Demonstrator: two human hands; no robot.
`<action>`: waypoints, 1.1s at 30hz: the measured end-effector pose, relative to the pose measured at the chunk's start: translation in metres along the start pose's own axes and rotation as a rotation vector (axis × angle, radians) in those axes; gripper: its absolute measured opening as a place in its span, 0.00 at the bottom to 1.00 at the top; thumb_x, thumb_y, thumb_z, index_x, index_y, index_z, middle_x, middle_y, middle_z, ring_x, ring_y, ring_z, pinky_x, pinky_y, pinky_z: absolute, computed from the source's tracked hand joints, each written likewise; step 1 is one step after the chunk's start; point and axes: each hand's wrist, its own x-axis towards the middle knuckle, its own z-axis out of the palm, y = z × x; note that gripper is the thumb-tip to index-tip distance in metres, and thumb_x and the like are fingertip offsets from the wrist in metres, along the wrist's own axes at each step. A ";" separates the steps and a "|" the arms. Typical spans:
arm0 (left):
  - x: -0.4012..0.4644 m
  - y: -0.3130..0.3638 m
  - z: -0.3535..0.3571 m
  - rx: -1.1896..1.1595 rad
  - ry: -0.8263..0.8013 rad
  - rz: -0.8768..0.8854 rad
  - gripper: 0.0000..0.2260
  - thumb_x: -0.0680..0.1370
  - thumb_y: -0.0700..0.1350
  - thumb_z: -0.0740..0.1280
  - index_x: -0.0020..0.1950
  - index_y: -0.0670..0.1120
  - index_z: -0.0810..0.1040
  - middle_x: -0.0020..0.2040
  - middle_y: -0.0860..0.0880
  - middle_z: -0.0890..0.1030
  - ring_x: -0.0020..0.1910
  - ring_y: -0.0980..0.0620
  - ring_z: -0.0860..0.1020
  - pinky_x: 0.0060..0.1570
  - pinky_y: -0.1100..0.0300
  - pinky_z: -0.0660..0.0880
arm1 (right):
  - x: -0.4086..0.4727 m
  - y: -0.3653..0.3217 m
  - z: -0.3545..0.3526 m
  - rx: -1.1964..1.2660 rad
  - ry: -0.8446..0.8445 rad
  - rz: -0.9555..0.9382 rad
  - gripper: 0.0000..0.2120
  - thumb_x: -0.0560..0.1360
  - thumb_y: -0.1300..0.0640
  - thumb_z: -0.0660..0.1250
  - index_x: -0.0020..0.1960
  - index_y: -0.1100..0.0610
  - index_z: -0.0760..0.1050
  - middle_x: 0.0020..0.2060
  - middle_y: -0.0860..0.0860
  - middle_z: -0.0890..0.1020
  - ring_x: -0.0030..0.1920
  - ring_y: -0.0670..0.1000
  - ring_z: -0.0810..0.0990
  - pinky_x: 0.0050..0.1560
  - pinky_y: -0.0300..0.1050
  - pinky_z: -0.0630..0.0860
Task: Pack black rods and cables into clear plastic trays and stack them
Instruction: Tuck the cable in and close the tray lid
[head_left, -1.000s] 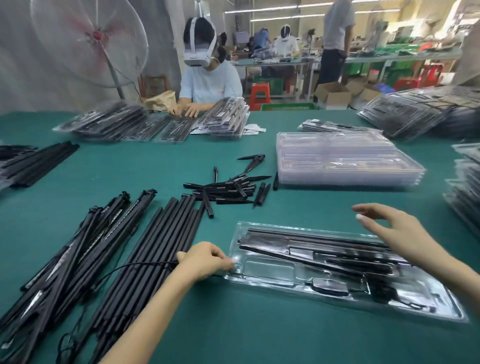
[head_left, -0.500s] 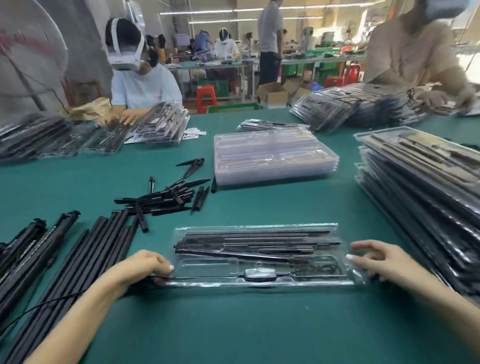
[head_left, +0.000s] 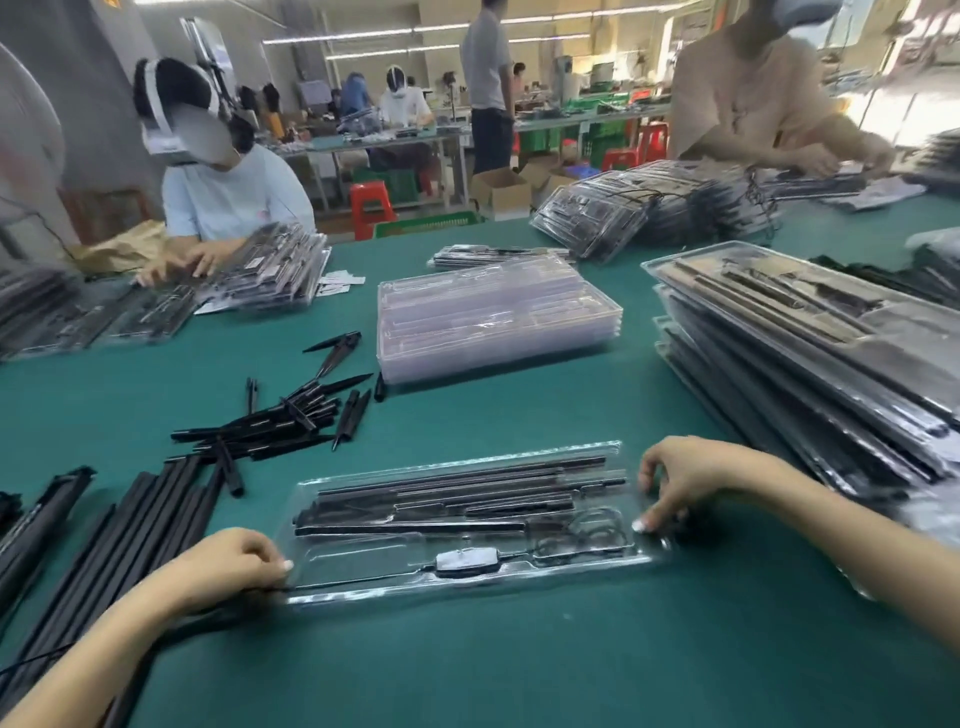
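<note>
Clear plastic tray (head_left: 363, 558) of black rods (head_left: 447, 493) unmoved on green surface (head_left: 519, 665), left hand (head_left: 228, 564) still pinching its end, right hand (head_left: 680, 480) now curled, pinching the opposite end

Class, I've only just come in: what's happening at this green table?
A person is packing kits. Their left hand grips the left end of a filled clear tray, and their right hand grips its right end. The tray, lying on the table, holds black rods and a coiled cable. A stack of packed trays stands to the right.
</note>
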 end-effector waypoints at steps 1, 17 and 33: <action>0.000 0.005 -0.002 0.108 0.023 -0.016 0.07 0.75 0.49 0.71 0.43 0.46 0.78 0.41 0.51 0.82 0.41 0.54 0.77 0.42 0.61 0.69 | 0.001 -0.003 -0.002 -0.129 0.058 0.005 0.41 0.55 0.38 0.80 0.61 0.51 0.70 0.52 0.51 0.82 0.48 0.50 0.81 0.46 0.44 0.74; 0.003 0.245 0.126 0.169 0.062 0.761 0.31 0.77 0.54 0.67 0.73 0.43 0.58 0.74 0.45 0.61 0.75 0.47 0.57 0.74 0.48 0.52 | 0.032 -0.027 -0.026 -0.670 -0.007 -0.487 0.57 0.56 0.33 0.77 0.76 0.43 0.51 0.70 0.45 0.59 0.68 0.51 0.61 0.64 0.53 0.66; 0.016 0.269 0.153 0.140 0.005 0.622 0.61 0.58 0.66 0.77 0.77 0.49 0.42 0.76 0.52 0.50 0.76 0.52 0.46 0.62 0.26 0.31 | 0.038 -0.022 -0.010 -0.585 -0.005 -0.398 0.58 0.57 0.42 0.79 0.77 0.45 0.48 0.72 0.47 0.55 0.70 0.53 0.52 0.65 0.68 0.61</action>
